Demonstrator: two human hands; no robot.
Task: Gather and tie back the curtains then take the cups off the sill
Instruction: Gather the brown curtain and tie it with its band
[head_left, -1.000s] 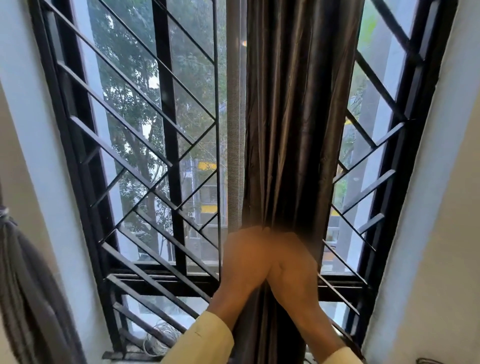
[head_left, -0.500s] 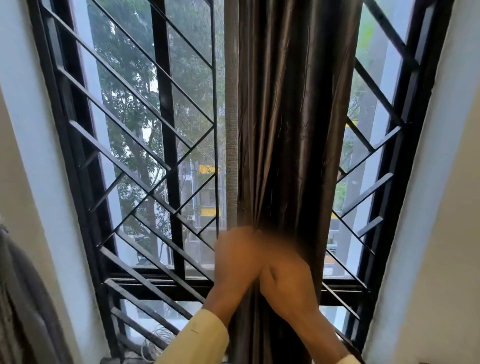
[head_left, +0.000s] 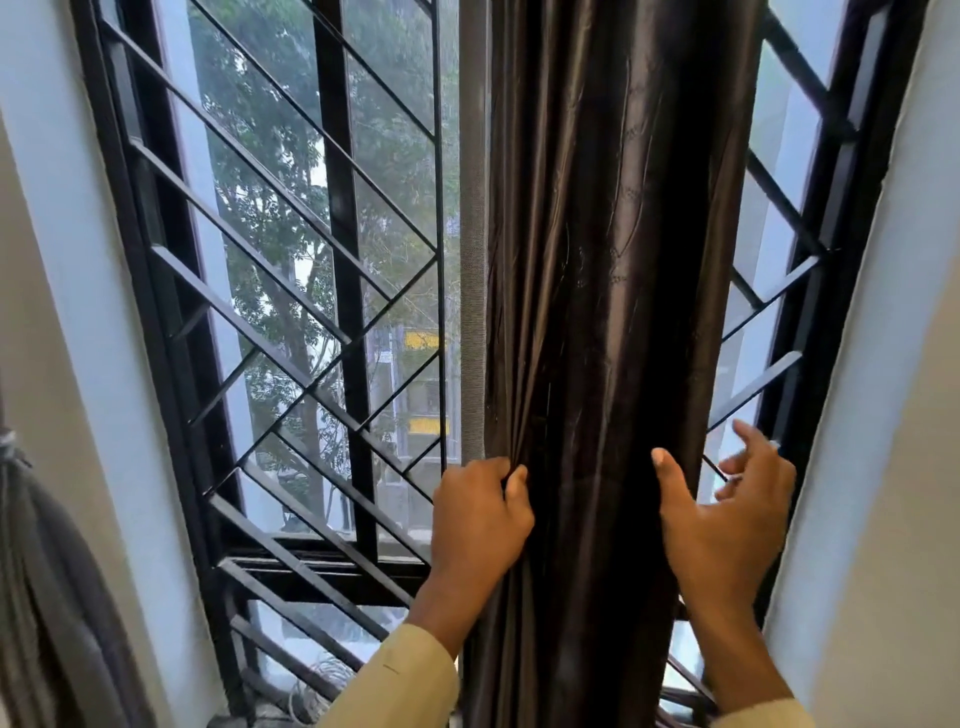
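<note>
A dark brown shiny curtain hangs bunched in front of the barred window, right of its middle. My left hand is closed on the curtain's left edge, pinching its folds. My right hand is at the curtain's right edge with fingers spread; its thumb rests on the fabric and its fingers reach behind. A thin grey sheer strip hangs beside the curtain's left edge. No cups are in view; the sill is mostly hidden.
Black window grille with diagonal bars fills the frame behind. White walls flank the window on both sides. A grey gathered curtain hangs at the far left. A coil of wire lies at the window's bottom.
My hands were together on the curtain's front. The right hand has moved out to the right edge and opened, while the left stays gripping the left edge.
</note>
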